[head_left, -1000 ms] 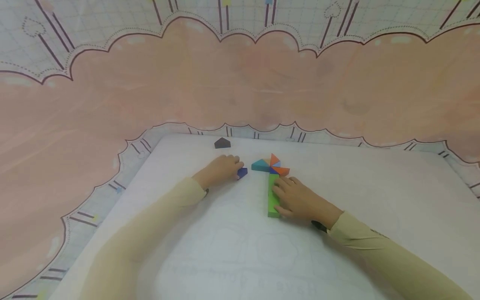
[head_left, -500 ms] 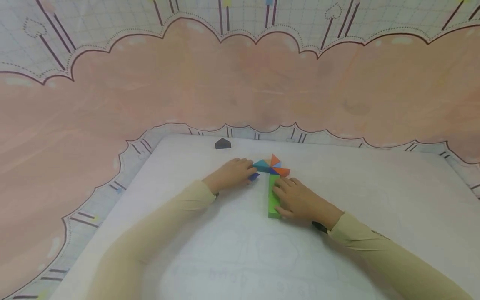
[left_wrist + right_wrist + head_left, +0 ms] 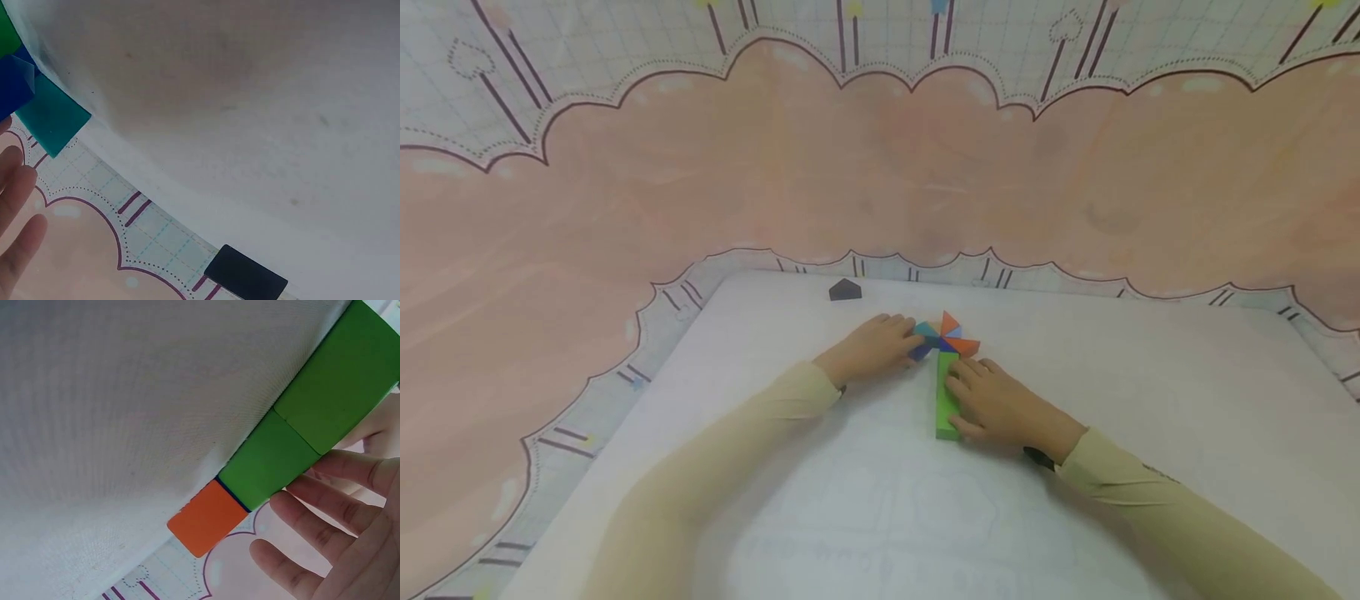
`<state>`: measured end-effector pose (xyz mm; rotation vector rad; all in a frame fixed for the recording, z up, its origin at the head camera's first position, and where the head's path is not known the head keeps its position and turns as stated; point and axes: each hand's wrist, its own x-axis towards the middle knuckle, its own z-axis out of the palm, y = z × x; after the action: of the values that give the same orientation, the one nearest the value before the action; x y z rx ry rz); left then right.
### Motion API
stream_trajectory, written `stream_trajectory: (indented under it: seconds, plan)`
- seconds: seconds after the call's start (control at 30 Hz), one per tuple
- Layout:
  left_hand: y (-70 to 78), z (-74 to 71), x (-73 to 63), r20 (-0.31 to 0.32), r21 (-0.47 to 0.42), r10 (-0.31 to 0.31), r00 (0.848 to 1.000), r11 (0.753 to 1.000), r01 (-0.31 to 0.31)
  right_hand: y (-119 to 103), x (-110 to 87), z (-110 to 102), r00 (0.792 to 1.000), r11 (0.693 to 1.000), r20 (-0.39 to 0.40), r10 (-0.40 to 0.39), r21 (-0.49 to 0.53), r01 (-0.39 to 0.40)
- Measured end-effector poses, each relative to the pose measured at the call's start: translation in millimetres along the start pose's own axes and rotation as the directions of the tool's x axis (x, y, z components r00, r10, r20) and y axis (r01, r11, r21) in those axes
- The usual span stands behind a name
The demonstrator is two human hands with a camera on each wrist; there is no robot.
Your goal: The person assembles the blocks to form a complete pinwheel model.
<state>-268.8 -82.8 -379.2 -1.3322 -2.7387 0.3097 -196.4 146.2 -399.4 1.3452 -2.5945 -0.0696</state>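
In the head view my left hand (image 3: 876, 346) pinches a dark blue block (image 3: 919, 352) low over the table, at the left of a pinwheel of small coloured triangular blocks. A teal block (image 3: 56, 115) lies right beside it in the left wrist view. The pinwheel also has orange blocks (image 3: 964, 344), a light blue one (image 3: 954, 332) and another dark blue piece (image 3: 948, 343). Two green blocks (image 3: 269, 459) stand end to end below it like a stem. My right hand (image 3: 996, 400) rests its fairly straight fingers (image 3: 312, 525) against their right side.
A black house-shaped block (image 3: 846, 290) lies alone near the far edge of the white table (image 3: 1150, 375). Behind the table hangs a pink and white patterned cloth (image 3: 925, 167).
My left hand has moved right with the dark blue block, up to the teal block and close to the green ones. The right hand has stayed on the green blocks.
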Motion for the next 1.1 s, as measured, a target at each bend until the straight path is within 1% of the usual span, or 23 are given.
stream_trajectory:
  seconds: [0.23,0.53,0.67,0.77,0.83,0.9,0.97,1.03,1.1]
  plan:
    - [-1.8,5.3,6.0,-0.009,0.077,0.027,1.000,0.997,-0.026,0,0.5,0,1.000,1.000,0.010,0.000,0.005,0.000]
    - [-3.2,2.2,6.5,0.009,0.135,0.027,1.000,0.990,-0.028,2,1.3,0,0.999,1.000,0.040,0.017,0.006,-0.017]
    - [-3.8,1.3,6.4,0.007,0.131,0.009,1.000,0.991,-0.010,1,0.7,-1,1.000,1.000,0.028,0.007,0.007,-0.008]
    - [-5.5,-1.9,4.8,0.025,0.099,-0.025,0.999,0.995,0.022,1,0.4,-1,1.000,1.000,0.024,0.007,0.009,-0.008]
    - [-10.6,-2.9,2.6,0.028,0.079,-0.041,0.999,0.996,0.039,1,0.3,-1,1.000,1.000,0.023,0.006,0.009,-0.007]
    - [-19.3,-3.2,-0.5,0.029,0.064,-0.056,0.998,0.996,0.054,1,0.4,-1,1.000,1.000,0.025,0.009,0.011,-0.009]
    - [-31.5,-1.9,-4.0,0.013,0.047,-0.062,0.998,0.997,0.062,1,0.4,-1,1.000,1.000,0.023,0.009,0.011,-0.009]
    - [-45.5,-0.7,-7.2,-0.016,0.052,-0.058,0.998,0.997,0.059,1,0.5,-1,1.000,1.000,0.020,0.009,0.011,-0.009]
    - [-59.8,-1.1,-10.2,-0.024,0.055,-0.073,0.997,0.996,0.075,1,0.5,-1,1.000,1.000,0.016,0.007,0.010,-0.007]
